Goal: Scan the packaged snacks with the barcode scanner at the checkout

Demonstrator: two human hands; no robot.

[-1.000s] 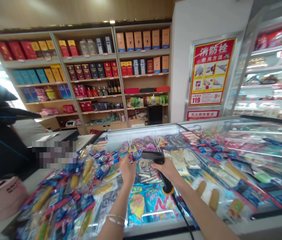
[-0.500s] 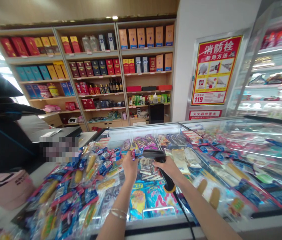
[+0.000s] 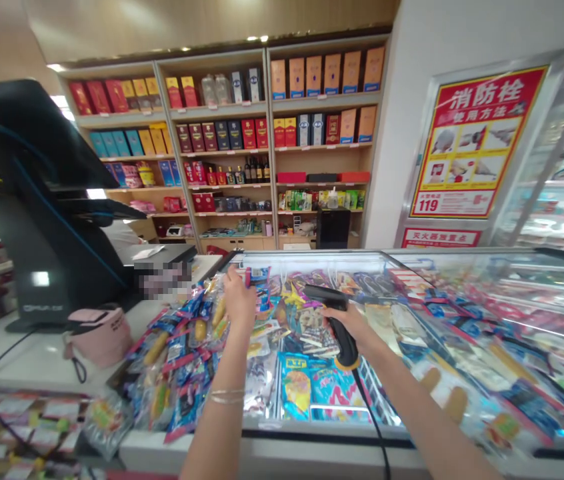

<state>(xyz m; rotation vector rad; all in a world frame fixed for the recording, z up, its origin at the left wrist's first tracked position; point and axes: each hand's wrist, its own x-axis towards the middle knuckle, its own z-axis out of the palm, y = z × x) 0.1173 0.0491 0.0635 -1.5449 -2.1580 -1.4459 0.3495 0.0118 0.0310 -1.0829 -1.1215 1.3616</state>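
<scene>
In the head view my right hand is wrapped round the handle of a black barcode scanner, whose cable runs down toward me. Its head points left over the glass-topped freezer. My left hand is closed on a blue-and-pink wrapped packet, partly hidden by the fingers. This hand is above the right end of a heap of similar clear-and-blue packets. Bright blue bags lie in the freezer below both hands.
On the left counter stand a black checkout terminal and a pink bag. More wrapped packets spread to the right. Shelves of boxed bottles line the back wall, beside a red fire-hydrant poster.
The view has swung left. My left hand has moved the packet away from the scanner, leftward to the heap. My right hand keeps hold of the scanner.
</scene>
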